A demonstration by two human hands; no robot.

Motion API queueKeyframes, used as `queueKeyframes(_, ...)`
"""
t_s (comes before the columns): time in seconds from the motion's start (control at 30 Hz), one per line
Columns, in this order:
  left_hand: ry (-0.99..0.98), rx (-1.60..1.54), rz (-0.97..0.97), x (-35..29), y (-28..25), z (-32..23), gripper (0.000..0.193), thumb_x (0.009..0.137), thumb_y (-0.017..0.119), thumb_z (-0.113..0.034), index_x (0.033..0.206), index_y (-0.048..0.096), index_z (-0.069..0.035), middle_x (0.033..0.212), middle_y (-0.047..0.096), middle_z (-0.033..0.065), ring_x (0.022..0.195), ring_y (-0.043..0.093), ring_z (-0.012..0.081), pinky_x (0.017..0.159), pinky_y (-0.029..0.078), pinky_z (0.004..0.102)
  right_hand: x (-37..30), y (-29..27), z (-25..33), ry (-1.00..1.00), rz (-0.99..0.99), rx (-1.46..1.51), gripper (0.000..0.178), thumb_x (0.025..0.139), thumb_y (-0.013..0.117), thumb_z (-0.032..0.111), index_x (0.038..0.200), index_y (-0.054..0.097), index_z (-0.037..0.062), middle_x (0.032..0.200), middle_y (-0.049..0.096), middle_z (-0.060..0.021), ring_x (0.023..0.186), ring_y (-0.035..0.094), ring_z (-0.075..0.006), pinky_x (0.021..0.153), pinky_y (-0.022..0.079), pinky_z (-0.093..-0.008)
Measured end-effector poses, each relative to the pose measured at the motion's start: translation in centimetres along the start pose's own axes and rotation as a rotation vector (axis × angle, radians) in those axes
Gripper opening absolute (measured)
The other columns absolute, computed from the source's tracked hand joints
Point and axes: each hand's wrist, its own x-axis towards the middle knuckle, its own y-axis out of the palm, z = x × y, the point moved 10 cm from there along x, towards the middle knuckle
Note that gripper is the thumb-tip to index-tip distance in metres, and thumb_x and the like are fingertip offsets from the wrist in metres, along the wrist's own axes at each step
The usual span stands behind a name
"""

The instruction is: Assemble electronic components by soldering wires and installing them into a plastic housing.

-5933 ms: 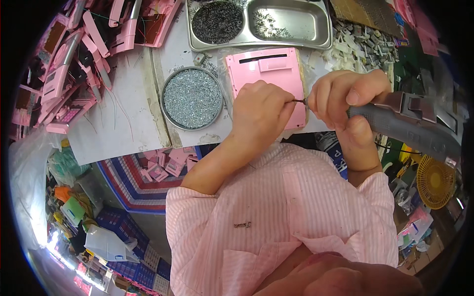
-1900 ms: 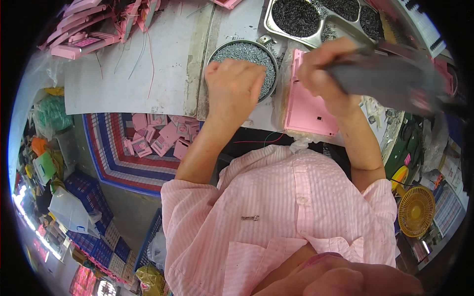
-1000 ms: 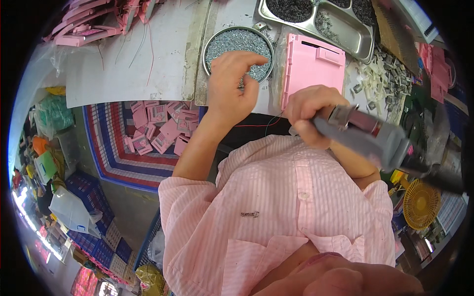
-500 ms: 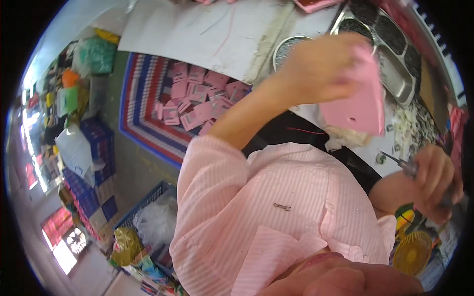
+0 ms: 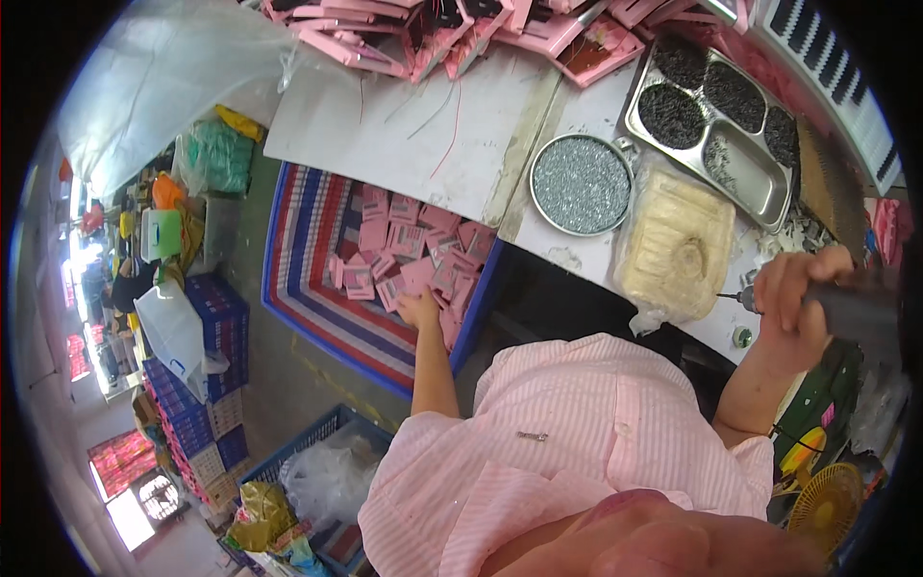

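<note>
My left hand [image 5: 419,308] is down in the lined crate [image 5: 317,288], its fingers closed at the edge of a pink plastic case [image 5: 418,274]. Around that case lies a heap of similar pink cases [image 5: 370,236], some with openings and dark markings. On the right, my right hand [image 5: 793,293] is wrapped round a dark power screwdriver [image 5: 851,313], whose thin bit points left beside a yellowish wrapped block [image 5: 678,250]. A small green-and-white roll [image 5: 741,337] lies on the table below the bit.
A round tin of small silvery screws [image 5: 582,183] stands near a steel compartment tray [image 5: 769,197] holding dark small parts. Opened pink housings with wires [image 5: 577,43] line the table's far side. A blue basket with plastic bags [image 5: 317,452] and a yellow fan [image 5: 827,505] are close by.
My left hand has moved from above the table down left into the crate with a pink case. My right hand has risen with the screwdriver. The tin and wrapped block are now uncovered.
</note>
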Motion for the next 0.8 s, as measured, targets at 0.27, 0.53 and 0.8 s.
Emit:
queueKeyframes(0.27, 1.093, -1.019, -0.19, -3.9, -23.4, -43.4, 0.05, 0.09, 0.078, -0.028, 0.12, 0.051, 0.001, 0.104, 0.059, 0.0103, 0.083, 0.06, 0.0174, 0.063, 0.048, 0.0281, 0.5, -3.7, -0.9, -0.063, -0.247, -0.364, 0.075, 0.087, 0.075, 0.019, 0.149, 0.035, 0.001, 0.108, 0.062, -0.0128, 0.101, 0.059, -0.0213, 0.094, 0.044, -0.0335)
queueKeyframes(0.53, 0.97, -0.801, -1.007, 1.1, -31.2, -53.8, 0.069, 0.074, 0.081, -0.039, 0.109, 0.056, 0.015, 0.108, 0.066, 0.0293, 0.101, 0.064, 0.0453, 0.091, 0.049, 0.0542, -3.1, -8.8, 1.0, -0.192, -0.556, -0.52, 0.086, 0.087, 0.07, 0.008, 0.158, 0.022, 0.0026, 0.15, 0.041, -0.0209, 0.141, 0.041, -0.0316, 0.118, 0.03, -0.0476)
queueKeyframes(0.8, 0.728, -0.319, -0.167, 20.1, -26.6, -68.4, 0.064, 0.066, 0.084, -0.049, 0.102, 0.074, 0.004, 0.107, 0.073, 0.019, 0.099, 0.071, 0.0256, 0.089, 0.054, 0.037, -4.4, -9.2, 1.4, -0.189, -0.6, -0.631, 0.08, 0.086, 0.071, 0.007, 0.155, 0.03, 0.0028, 0.154, 0.039, -0.0178, 0.145, 0.036, -0.0304, 0.118, 0.029, -0.0491)
